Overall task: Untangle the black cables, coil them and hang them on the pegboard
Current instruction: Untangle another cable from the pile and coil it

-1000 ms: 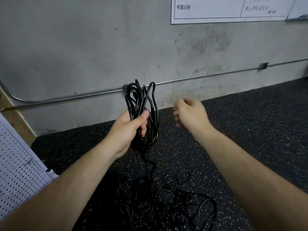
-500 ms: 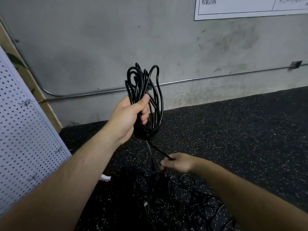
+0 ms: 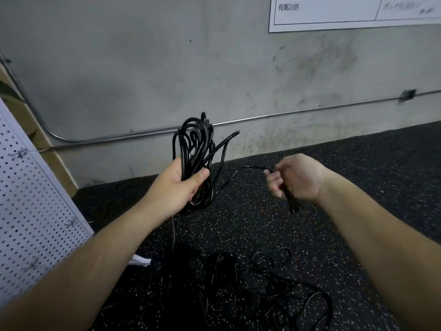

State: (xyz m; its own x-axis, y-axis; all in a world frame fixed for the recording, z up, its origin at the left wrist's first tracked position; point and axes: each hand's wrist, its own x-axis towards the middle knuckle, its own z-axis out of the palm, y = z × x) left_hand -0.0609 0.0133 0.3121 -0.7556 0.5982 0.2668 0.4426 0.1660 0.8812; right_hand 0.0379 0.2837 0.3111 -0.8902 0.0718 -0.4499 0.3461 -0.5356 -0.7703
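Above speckled black rubber floor (image 3: pixel 358 177), white perforated pegboard (image 3: pixel 28 199) at left.
Loose tangle of thin black cables (image 3: pixel 274 280) on floor; looped black cable coil (image 3: pixel 195 146) clasped in left hand (image 3: pixel 176 187); right hand (image 3: pixel 298 177) fingers clenched around blurred black cable end (image 3: pixel 255 167).

The pegboard (image 3: pixel 31 211) stands left of the coil (image 3: pixel 194 149), the conduit (image 3: pixel 298 113) behind it. Right of the coil the right hand (image 3: pixel 297 177) holds a cable end (image 3: pixel 256 167); tangled cables (image 3: pixel 274 283) lie before it.

Left edge cuts off the pegboard (image 3: pixel 28 199), top edge the wall sheet (image 3: pixel 334 10)
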